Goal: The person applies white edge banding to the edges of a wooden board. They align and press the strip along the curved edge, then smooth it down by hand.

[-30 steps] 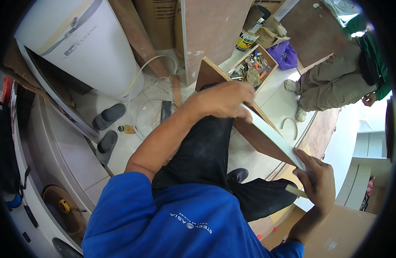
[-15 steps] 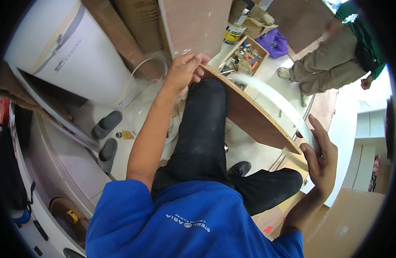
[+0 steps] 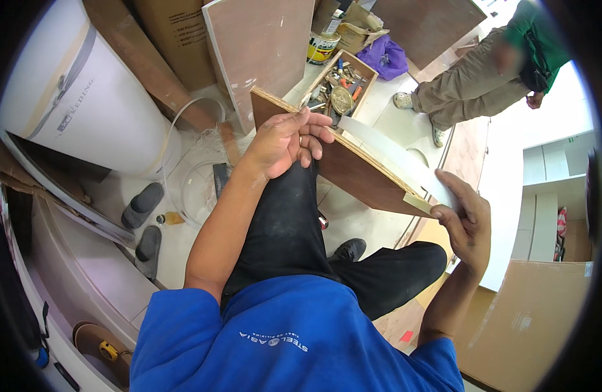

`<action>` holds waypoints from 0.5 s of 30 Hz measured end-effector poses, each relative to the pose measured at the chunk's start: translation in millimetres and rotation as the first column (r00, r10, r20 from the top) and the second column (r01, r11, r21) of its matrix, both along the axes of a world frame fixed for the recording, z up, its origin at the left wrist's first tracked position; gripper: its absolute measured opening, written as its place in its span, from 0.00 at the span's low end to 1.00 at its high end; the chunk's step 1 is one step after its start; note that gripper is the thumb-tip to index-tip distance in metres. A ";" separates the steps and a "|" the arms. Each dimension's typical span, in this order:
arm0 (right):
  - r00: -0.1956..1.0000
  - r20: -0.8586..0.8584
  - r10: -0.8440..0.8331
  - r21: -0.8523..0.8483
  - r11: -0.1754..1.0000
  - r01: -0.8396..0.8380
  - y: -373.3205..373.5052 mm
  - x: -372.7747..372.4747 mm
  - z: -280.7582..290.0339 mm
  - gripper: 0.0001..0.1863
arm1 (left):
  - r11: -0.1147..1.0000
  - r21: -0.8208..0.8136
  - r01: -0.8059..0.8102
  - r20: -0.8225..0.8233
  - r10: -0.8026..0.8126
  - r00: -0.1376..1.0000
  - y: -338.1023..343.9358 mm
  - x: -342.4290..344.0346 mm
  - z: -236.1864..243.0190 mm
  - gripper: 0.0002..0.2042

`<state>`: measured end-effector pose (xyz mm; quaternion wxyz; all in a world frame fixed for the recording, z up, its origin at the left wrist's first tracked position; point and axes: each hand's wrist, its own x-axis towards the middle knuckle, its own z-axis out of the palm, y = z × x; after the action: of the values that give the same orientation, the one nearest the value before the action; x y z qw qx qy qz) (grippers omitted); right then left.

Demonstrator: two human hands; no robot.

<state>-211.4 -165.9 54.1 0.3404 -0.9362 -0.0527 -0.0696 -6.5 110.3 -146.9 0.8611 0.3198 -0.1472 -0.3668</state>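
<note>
Pale floor tiles [image 3: 347,222] run beneath a cluttered workroom. Amid them a brown plywood board [image 3: 369,173] stands tilted just beyond the person's black-trousered knee, its raw upper edge slanting down from the upper left toward the right. A curved white strip [image 3: 396,157] lies alongside that edge, bowing away on its far side, and a short cream end [image 3: 417,204] crosses the edge near the right thumb; whether it belongs to the same strip, I cannot tell.

Good handling here, I judge, means keeping the board steady against the knee, letting the strip bend gently rather than kink, and lining it up with the edge from one end before pressing along it.

As for the hands, the right hand [image 3: 467,212] pinches the strip between thumb and fingers, at the board's lower right end. The left hand [image 3: 288,144] is loosely curled, palm partly up, over the edge nearer its upper left end, gripping nothing visible; whether it touches the wood is unclear. Most of the board's edge lies between the two.

Beyond the board sit an open wooden box [image 3: 365,67] of tools, a metal can [image 3: 322,47] and a purple bag [image 3: 386,62]. Farther right stands a co-worker in khaki trousers [image 3: 458,81]; grey slippers [image 3: 143,204] lie off to the left.
</note>
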 end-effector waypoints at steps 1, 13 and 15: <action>1.000 -0.030 -0.007 -0.013 1.000 0.007 0.1 0.5 -1.1 0.28 | 0.999 -0.051 -0.011 -0.008 0.011 1.000 0.3 -1.1 -0.6 0.23; 0.995 0.045 0.094 -0.134 0.987 -0.087 4.5 -9.8 5.5 0.30 | 0.998 0.001 -0.060 -0.034 0.060 0.998 -10.2 -4.3 -8.1 0.14; 0.996 0.015 0.082 -0.177 0.981 -0.078 6.9 -9.3 5.6 0.30 | 0.993 0.014 -0.113 -0.077 0.114 0.990 -9.8 -5.3 -12.7 0.12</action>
<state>-220.7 -159.0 59.7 0.2580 -0.9590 -0.1003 -0.0614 -11.8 100.5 -159.7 0.8841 0.3174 -0.0933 -0.3299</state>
